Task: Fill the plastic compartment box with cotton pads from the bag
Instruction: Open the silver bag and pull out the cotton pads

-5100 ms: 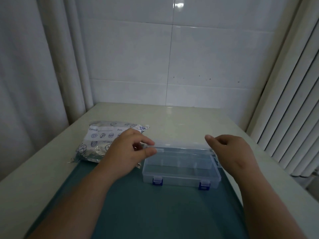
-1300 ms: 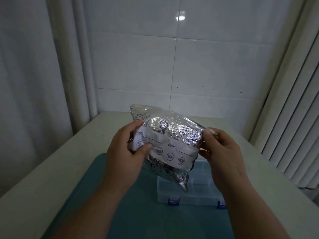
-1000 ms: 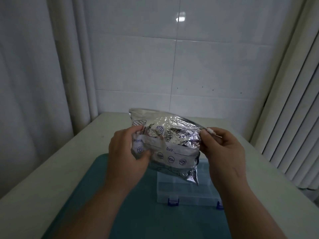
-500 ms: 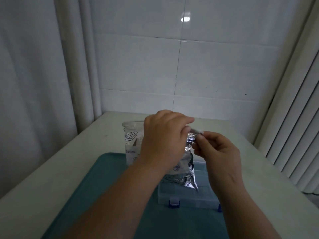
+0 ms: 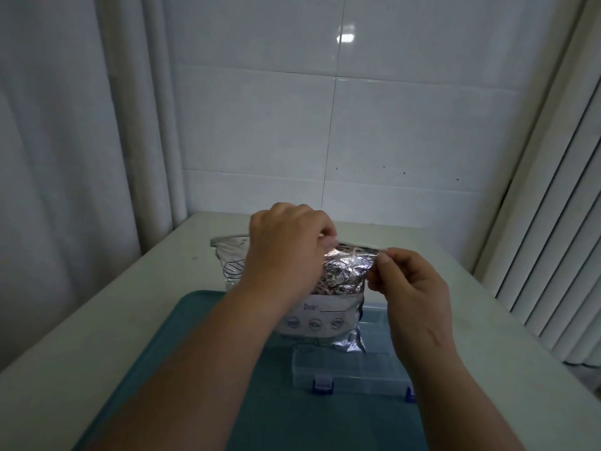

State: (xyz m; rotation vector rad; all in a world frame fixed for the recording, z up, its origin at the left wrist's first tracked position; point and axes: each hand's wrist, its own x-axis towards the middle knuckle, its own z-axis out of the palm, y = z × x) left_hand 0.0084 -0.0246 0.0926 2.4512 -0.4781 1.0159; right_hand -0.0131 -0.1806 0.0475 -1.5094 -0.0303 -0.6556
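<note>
While left hand point(image 5: 286, 252) and right hand point(image 5: 411, 288) each pinch the top seal of the foil bag point(image 5: 344, 275), held upright above the compartment box point(image 5: 351, 372), an abrupt pull risks tearing foil and scattering contents.

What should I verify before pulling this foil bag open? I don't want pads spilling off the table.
1. Left hand grip on the bag top edge: ok, fingers curled over it.
2. Right hand grip on the bag's top right corner: ok, pinched.
3. Bag mouth unsealed: cannot tell, the hands cover the seal.
4. Bag above the compartment box: ok, its lower end hangs over the box.
5. Box open to receive pads: cannot tell, clear plastic partly hidden by the bag.
6. Box resting flat on the teal mat: ok.
</note>
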